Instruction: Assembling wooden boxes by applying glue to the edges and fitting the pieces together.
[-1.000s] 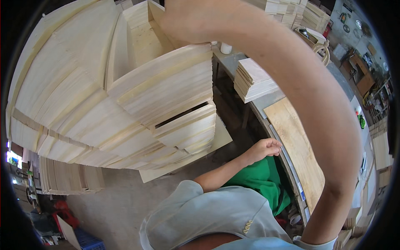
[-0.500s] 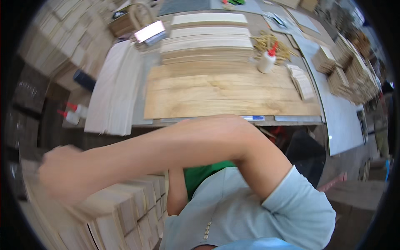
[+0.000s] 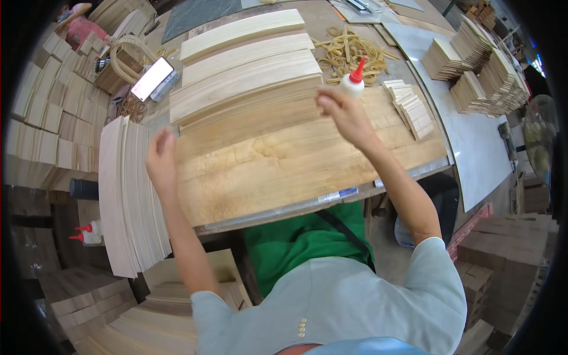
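Note:
A wide wooden board (image 3: 272, 151) lies on the bench in front of me, a darker stain near its middle. My left hand (image 3: 162, 163) hovers by the board's left end, beside a stack of long pale panels (image 3: 133, 189). It is smeared by motion, so its finger pose is unclear. Over the board's right half is my right hand (image 3: 348, 118), fingers curled in, with nothing visible in them. Just behind it stands a white glue bottle with a red nozzle (image 3: 352, 86). Stacked wooden planks (image 3: 248, 77) lie along the board's far side.
Tangled yellowish bands (image 3: 349, 50) lie behind the bottle. Small wooden strips (image 3: 411, 109) rest on the board's right end. A lit phone (image 3: 152, 78) stands at the back left. More stacked wood pieces (image 3: 485, 71) sit at the right. Another person (image 3: 84, 26) shows at the far left.
My right arm has swung from across my body at the lower left to over the board. My left hand has risen into view by the panel stack. The whole view has turned.

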Motion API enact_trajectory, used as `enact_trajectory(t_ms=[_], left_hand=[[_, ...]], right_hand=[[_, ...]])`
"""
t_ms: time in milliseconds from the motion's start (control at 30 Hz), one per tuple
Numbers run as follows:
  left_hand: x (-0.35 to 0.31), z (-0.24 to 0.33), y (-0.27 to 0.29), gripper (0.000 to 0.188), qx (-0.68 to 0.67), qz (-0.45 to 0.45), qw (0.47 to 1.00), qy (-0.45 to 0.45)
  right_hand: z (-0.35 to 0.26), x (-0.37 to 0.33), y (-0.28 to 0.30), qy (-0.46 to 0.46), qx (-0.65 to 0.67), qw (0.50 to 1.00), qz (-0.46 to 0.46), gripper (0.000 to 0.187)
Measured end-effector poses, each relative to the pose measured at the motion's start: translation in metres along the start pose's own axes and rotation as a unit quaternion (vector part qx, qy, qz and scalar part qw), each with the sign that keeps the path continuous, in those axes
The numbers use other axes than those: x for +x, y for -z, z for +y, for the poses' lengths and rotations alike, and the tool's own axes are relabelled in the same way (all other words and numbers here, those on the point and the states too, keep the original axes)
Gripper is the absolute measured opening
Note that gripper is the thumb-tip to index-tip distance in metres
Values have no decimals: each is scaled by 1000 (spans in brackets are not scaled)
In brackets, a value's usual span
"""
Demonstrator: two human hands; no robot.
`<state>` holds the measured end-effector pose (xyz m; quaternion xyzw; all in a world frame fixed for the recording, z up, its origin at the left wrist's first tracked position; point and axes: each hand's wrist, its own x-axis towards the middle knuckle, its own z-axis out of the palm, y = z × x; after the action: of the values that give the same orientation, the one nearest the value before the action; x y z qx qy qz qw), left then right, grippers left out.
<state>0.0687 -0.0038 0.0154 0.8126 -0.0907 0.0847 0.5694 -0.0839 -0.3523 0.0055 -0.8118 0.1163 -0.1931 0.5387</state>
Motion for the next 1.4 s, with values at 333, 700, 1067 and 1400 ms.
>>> enact_trajectory(t_ms=[333,700,1067,1400], left_hand=[[226,-35,-71,83,320,-163,933,-27],[320,-77,-127,74,87,-241,953,162],[318,-66,-130,65,-35,-321,911,255],[325,-59,-140,73,-84,-267,917,285]], right_hand=[[7,258,-4,-79,-63,982,158,58],[74,338,0,-324,-87,942,31,70],[75,334,-3,-351,45,935,-18,88],[77,349,-5,-367,59,928,2,87]])
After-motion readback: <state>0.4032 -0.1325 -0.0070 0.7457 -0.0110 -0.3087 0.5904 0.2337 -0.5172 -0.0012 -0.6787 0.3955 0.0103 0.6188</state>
